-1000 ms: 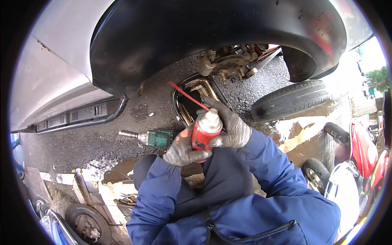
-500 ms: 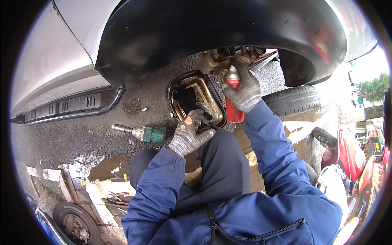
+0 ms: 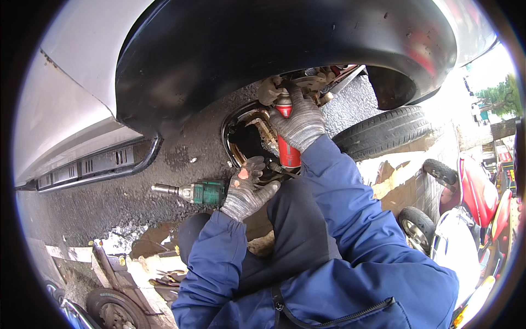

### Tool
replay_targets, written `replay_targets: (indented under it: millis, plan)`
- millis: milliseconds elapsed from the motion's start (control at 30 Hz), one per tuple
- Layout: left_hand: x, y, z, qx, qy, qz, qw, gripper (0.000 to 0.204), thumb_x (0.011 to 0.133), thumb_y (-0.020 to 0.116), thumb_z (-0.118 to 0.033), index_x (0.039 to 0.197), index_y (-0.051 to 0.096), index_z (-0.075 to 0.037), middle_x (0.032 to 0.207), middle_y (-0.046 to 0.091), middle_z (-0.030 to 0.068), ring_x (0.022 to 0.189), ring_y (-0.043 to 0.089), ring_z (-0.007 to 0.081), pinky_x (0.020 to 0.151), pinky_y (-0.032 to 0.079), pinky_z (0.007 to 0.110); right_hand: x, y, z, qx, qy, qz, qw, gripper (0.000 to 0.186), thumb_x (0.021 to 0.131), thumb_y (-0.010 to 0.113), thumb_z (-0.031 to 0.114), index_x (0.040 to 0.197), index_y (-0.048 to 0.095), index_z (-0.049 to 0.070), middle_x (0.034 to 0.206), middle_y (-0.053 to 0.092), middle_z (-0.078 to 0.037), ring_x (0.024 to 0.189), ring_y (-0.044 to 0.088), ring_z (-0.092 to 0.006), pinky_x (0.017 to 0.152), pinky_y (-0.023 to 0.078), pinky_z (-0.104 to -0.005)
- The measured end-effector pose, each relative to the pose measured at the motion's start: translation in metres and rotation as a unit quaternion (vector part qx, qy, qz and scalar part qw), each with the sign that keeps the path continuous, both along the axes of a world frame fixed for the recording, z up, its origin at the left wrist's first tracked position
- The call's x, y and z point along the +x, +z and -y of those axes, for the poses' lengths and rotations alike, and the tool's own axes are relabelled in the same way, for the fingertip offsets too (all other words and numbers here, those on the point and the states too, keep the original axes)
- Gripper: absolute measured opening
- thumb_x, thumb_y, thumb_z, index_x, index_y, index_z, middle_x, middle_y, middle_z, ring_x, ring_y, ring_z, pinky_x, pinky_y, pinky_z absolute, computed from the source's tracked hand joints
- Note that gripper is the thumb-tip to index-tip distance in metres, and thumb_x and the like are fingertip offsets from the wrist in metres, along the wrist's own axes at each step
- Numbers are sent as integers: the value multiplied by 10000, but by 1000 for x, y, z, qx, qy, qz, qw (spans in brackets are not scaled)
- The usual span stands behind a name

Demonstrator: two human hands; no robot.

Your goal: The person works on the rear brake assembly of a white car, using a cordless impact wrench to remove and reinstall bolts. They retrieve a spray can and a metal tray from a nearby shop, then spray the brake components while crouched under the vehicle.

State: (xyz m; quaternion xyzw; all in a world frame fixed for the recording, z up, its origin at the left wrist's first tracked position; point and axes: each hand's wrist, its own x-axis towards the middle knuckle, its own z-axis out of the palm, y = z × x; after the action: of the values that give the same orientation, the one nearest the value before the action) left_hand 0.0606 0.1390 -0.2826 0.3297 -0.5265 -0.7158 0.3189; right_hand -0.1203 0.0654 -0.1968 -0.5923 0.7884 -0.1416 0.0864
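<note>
My right hand (image 3: 301,123), in a grey knit glove, is wrapped round a red spray can (image 3: 289,151) with a pale top, tilted just under the black wheel arch. Below and left of it my left hand (image 3: 245,189) is gloved too, the glove torn at the fingers. Its fingers and thumb are bent toward each other near a slim dark piece (image 3: 284,171) that I cannot make out. Beyond the left hand sits a black-rimmed pan (image 3: 229,140) with dark, oily residue inside, partly hidden by my right hand and the can.
A green cordless impact wrench (image 3: 205,193) lies on the asphalt to the left. Overhead is the car's black arch (image 3: 285,44), with dirty metal parts (image 3: 312,82) beneath it. A tyre (image 3: 383,130) lies to the right. Pliers-like tools (image 3: 169,278) rest lower left; a red scooter (image 3: 475,192) stands far right.
My right hand and the spray can have shifted left, over the pan's right side. My left hand has moved slightly down and left. The view has shifted a little.
</note>
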Motion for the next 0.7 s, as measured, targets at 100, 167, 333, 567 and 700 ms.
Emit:
replay_targets:
  millis: [100, 167, 333, 567, 700]
  plan:
    - [0, -3, 0, -48, 16, 48, 998, 696, 728, 732, -87, 1313, 358, -31, 1225, 490, 154, 1113, 482, 226, 929, 424, 360, 4, 1, 1, 5, -18, 8, 1000, 740, 714, 680, 316, 1344, 354, 106, 971, 585, -255, 867, 619, -377, 771, 511, -439]
    - [0, -7, 1, -58, 18, 61, 996, 697, 731, 726, -82, 1316, 350, -31, 1224, 491, 155, 1119, 480, 225, 929, 426, 359, 9, 1, -4, -24, -21, 34, 999, 776, 729, 669, 334, 1382, 299, 139, 1020, 563, -287, 900, 616, -389, 780, 515, -450]
    - [-3, -12, 7, -47, 22, -78, 996, 724, 732, 699, -42, 1336, 300, -39, 1227, 487, 150, 1161, 470, 226, 944, 432, 370, 28, -17, -42, -146, 51, 129, 979, 809, 726, 711, 288, 1385, 272, 125, 1099, 494, -321, 934, 594, -431, 782, 522, -478]
    - [-9, -4, 14, 210, 31, -210, 954, 583, 753, 680, -72, 1250, 379, -31, 1182, 520, 97, 1120, 495, 210, 964, 431, 340, 47, -35, -76, -207, 168, 289, 919, 834, 728, 748, 263, 1387, 288, 41, 1084, 540, -198, 1006, 559, -334, 879, 456, -425]
    - [1, -4, 11, -88, 83, 11, 993, 682, 652, 775, -79, 1232, 422, -20, 1196, 540, 110, 1076, 544, 203, 936, 445, 341, 3, -32, -60, -130, 42, 341, 930, 522, 838, 631, 192, 1282, 446, -10, 1270, 487, -216, 1199, 467, -346, 990, 400, -418]
